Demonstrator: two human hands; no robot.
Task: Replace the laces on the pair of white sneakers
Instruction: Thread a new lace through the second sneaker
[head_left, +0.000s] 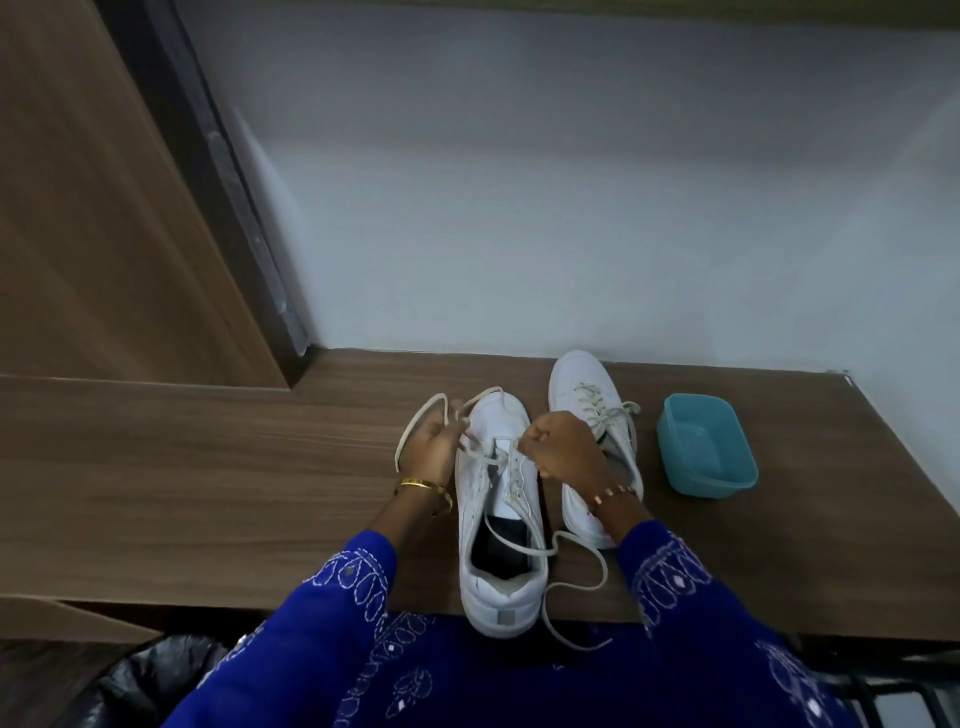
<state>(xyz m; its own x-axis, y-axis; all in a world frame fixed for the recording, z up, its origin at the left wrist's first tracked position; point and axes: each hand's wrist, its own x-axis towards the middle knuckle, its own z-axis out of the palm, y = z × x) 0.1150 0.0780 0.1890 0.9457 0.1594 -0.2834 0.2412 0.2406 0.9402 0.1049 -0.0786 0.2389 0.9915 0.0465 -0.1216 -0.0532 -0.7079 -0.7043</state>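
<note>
Both hands (434, 441) (563, 447) pinch lace (415, 415); right wrist hides second sneaker (592, 415) midsection.

Two sneakers (501, 519) stand side by side on the table (208, 493), tub (706, 447) rightmost.

White sneakers (498, 519), teal tub (706, 447), blue embroidered sleeves (332, 613)

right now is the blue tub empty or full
Empty as far as shows: the blue tub sits upright on the table, its bare bottom visible.
</note>
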